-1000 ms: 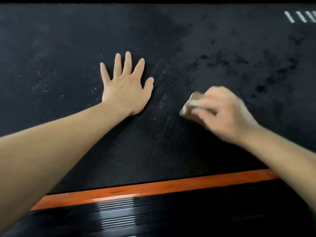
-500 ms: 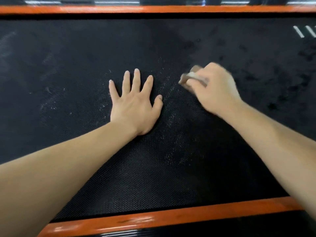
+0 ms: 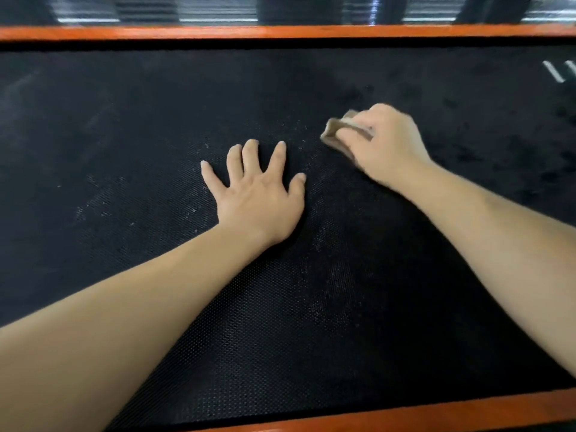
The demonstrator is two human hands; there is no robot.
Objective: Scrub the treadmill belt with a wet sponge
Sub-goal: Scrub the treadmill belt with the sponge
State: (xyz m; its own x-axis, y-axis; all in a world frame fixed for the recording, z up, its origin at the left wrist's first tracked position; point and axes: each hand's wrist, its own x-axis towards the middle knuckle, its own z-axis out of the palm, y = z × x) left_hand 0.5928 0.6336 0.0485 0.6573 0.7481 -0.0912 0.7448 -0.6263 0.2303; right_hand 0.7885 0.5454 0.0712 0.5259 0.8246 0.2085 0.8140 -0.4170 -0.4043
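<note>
The black textured treadmill belt [image 3: 124, 126] fills most of the head view. My left hand [image 3: 258, 191] lies flat on it with fingers spread, near the middle. Just up and to the right, my right hand [image 3: 383, 145] grips a small tan sponge [image 3: 335, 130] and presses it against the belt. Only the sponge's left end shows past my fingers. Darker wet blotches mark the belt to the right of the sponge, and pale specks lie around my left hand.
Orange side rails border the belt at the far edge [image 3: 280, 32] and the near edge [image 3: 436, 413]. A ribbed black and silver deck strip [image 3: 218, 9] runs beyond the far rail. White stripe marks [image 3: 558, 71] sit on the belt at the upper right.
My right hand has pushed the sponge away from me up the belt, then held near that spot. The view has tilted up, bringing the far orange rail into sight. My left hand stays planted.
</note>
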